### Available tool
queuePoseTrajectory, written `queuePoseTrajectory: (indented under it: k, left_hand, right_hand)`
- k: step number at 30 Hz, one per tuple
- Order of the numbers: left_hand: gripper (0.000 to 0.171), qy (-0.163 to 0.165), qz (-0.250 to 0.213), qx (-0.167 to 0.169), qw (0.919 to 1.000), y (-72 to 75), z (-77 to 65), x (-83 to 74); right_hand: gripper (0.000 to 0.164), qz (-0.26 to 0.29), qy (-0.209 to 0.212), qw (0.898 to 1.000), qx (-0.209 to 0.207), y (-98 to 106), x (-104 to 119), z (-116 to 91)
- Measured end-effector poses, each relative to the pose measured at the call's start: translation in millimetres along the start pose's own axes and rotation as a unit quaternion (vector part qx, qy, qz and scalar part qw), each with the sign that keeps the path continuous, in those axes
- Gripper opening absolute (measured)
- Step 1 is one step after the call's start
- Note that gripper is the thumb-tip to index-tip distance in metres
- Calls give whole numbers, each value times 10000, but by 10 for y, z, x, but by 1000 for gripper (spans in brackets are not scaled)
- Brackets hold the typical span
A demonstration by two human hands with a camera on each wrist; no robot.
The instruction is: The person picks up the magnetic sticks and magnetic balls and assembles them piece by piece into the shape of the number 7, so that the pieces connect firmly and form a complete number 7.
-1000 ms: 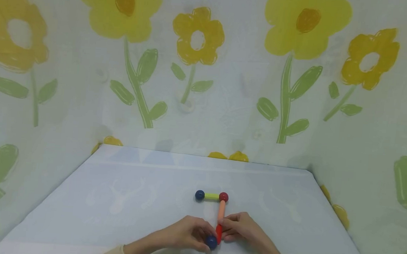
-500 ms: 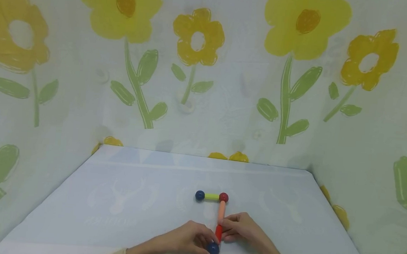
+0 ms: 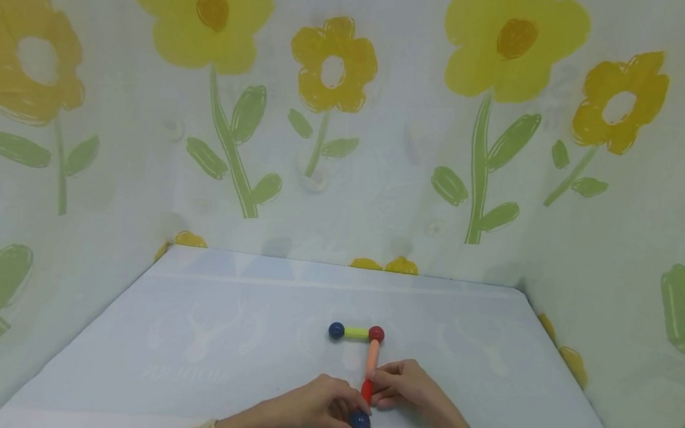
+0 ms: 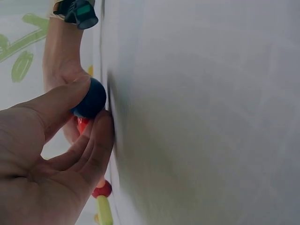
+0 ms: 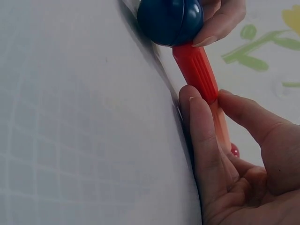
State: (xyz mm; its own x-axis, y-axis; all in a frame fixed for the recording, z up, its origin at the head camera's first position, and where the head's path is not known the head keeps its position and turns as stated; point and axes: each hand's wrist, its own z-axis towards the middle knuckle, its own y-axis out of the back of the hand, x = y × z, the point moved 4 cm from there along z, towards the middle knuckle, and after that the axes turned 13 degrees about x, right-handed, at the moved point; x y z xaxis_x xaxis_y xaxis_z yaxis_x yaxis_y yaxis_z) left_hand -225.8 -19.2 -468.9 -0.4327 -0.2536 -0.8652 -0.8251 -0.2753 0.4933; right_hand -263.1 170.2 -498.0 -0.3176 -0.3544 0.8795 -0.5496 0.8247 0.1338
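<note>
My left hand [image 3: 326, 405] holds a dark blue ball [image 3: 360, 425] between thumb and fingers. In the right wrist view, the blue ball [image 5: 168, 21] sits right at the near end of a red toy building rod [image 5: 196, 70]. My right hand [image 3: 405, 385] pinches the red rod [image 3: 366, 392] where it joins a peach rod [image 3: 373, 355], thumb on one side and fingertips on the other. The peach rod's far end meets a red ball [image 3: 376, 334]. From there a yellow-green rod [image 3: 357, 332] runs left to a second dark blue ball [image 3: 337, 331].
The pieces lie on a table with a pale cloth [image 3: 238, 339]. A flower-printed curtain [image 3: 377, 150] rises behind the table and along both sides. In the left wrist view, a dark device [image 4: 80, 13] is strapped to the right wrist.
My left hand has drawn the blue ball toward the near edge and slightly right, to the red rod's near end. The red rod has tilted slightly. My right hand has stayed nearly still.
</note>
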Motion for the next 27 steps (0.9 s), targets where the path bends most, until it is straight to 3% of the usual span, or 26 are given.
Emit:
queuePoseTrajectory:
  k: [15, 27]
  left_hand:
    - [31, 66, 645, -8, 9979, -16, 3, -22]
    - [32, 186, 451, 14, 9988, -6, -15, -40]
  right_hand:
    - [57, -115, 56, 9999, -53, 0, 12, -23]
    - [54, 17, 71, 10000, 15, 20, -7, -11]
